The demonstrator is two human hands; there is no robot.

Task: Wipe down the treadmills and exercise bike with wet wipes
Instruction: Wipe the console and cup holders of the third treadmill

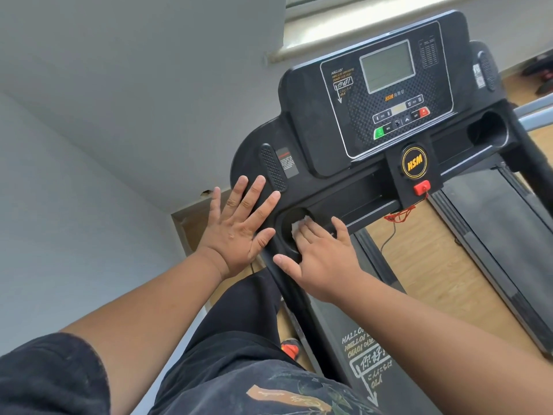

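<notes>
Your right hand (pixel 321 259) presses the wet wipe (pixel 299 224) under its fingers into the round cup holder (pixel 288 232) at the left end of the treadmill (pixel 329 139) console; only a white corner of the wipe shows past the fingertips. Your left hand (pixel 239 223) lies flat, fingers spread, holding nothing, on the console's left edge just beside the holder. Judged from here, the unwiped tray runs rightward from the wipe along the console's near edge, so the right hand is better placed.

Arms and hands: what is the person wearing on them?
Both forearms are bare. The left arm has a short dark sleeve near the shoulder. The left hand and right hand have no gloves, and no rings or watch show on the fingers or wrists.
</notes>
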